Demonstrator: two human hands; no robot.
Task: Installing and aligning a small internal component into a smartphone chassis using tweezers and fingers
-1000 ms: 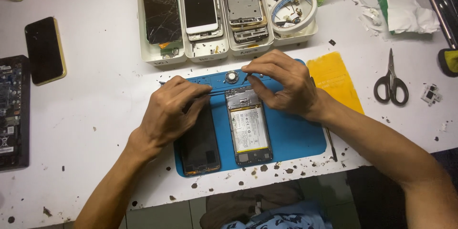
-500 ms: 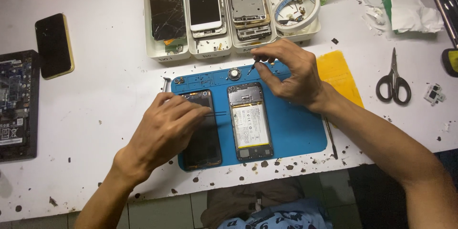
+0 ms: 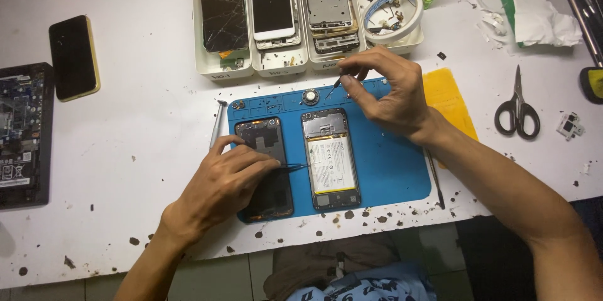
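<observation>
our left hand (image 3: pixel 229 182) pinches tweezers (image 3: pixel 290 167) beside the opened phone (image 3: pixel 330 158) mid-frame, bracing it; our right hand (image 3: pixel 386 91) grips a small screwdriver (image 3: pixel 334 84) above, clear of the mat (image 3: pixel 389 169).

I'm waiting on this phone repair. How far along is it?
Done: back cover is off the opened phone with exposed battery on the blue mat. In hand: left hand holds tweezers; right hand pinches a thin tool. Left: the phone lies unclosed.
</observation>
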